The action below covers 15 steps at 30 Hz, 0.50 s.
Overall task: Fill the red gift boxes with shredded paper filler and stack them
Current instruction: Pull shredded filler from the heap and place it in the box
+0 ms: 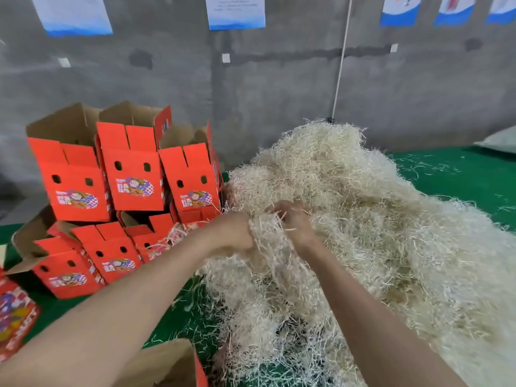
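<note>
Both hands are sunk into the near-left flank of the shredded paper filler (363, 208), a big pale heap that spreads from the centre of the view out towards four o'clock on the green surface (460, 174). The left hand (234, 231) has its fingers curled tight round a clump. The right hand (293, 223), just beside it at three o'clock, hooks its fingers into the same tuft. Strands cover its fingertips, so how deep they reach is hard to say.

The red gift boxes (131, 180) stand stacked in two tiers at nine to ten o'clock with their flaps up, and a few strands trail from the lower tier. Another open box (178, 364) shows its rim at six o'clock, nearest the person, and is probably the one to fill.

The filler looks very light, springy and tangled. Strands cling together, so a pull will likely drag a trailing beard and shed bits. A deep, full-handed grab should hold better than a surface pinch, with the two hands tearing the clump free of the heap. It should squash down easily inside the thin, tippable cardboard.
</note>
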Available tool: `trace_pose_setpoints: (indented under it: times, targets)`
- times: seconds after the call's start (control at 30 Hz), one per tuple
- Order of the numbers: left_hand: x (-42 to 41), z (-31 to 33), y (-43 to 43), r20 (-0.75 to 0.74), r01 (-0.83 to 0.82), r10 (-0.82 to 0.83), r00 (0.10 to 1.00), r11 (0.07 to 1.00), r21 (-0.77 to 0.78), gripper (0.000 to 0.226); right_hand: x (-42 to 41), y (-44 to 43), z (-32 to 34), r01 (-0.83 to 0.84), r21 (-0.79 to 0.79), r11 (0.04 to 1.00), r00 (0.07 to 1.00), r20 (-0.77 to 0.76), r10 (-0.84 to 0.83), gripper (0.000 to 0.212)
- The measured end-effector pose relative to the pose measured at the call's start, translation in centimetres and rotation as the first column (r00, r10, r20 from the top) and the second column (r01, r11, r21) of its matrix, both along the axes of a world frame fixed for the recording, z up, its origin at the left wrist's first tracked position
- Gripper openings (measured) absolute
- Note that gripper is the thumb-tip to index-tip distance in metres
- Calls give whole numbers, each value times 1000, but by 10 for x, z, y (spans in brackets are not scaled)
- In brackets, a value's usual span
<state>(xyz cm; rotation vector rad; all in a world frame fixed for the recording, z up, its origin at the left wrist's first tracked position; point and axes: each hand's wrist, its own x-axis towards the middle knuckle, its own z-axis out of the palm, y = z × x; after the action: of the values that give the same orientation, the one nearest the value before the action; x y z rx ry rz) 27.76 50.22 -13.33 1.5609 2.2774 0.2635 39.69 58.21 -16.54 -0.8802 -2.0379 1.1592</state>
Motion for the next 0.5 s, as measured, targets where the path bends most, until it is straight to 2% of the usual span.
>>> trace_pose_setpoints:
  times: [0.03,0.07,0.1,0.13,0.17,0.2,0.27,0.33,0.37,0.4,0.43,0.47,0.5]
  targets:
    - [-5,1,4,31,-81,77,997,983,163,29,4,-1,-4,-28,-61,998,1000,-12,27,21]
    - [-11,3,8,185,-205,151,971,924,323,19,8,0,-10,-58,-158,986,998,-27,54,24]
    - [-13,7,10,415,-350,180,892,856,380,15,11,0,-16,-92,-244,966,996,-31,87,29]
    - [-12,13,12,635,-462,154,757,814,353,13,13,2,-25,-113,-275,955,992,20,123,22]
    - [-8,19,12,789,-519,111,604,807,283,8,14,0,-30,-139,-296,945,982,81,170,9]
    - [-6,21,13,890,-537,65,451,816,213,7,14,-1,-34,-146,-303,942,969,147,198,14]
    - [-9,18,13,975,-529,-54,213,833,162,31,11,-7,-46,-114,-306,945,958,217,186,29]
    - [-21,7,14,983,-536,-174,60,825,179,42,11,-8,-59,-79,-268,960,969,206,137,28]
    - [-26,3,16,982,-539,-179,54,823,180,40,11,-7,-63,-83,-272,959,967,212,144,19]
    - [-29,2,19,981,-517,-141,131,835,189,39,12,-8,-62,-83,-272,959,964,220,146,13]
    - [-31,3,22,946,-454,-93,309,860,233,35,12,-5,-60,-66,-257,964,968,218,125,29]
    - [-29,6,24,852,-335,-60,520,903,268,32,12,-2,-59,-58,-252,966,970,213,114,35]
    - [-24,8,27,712,-160,-77,698,952,260,31,11,-1,-54,-49,-266,963,980,174,98,32]
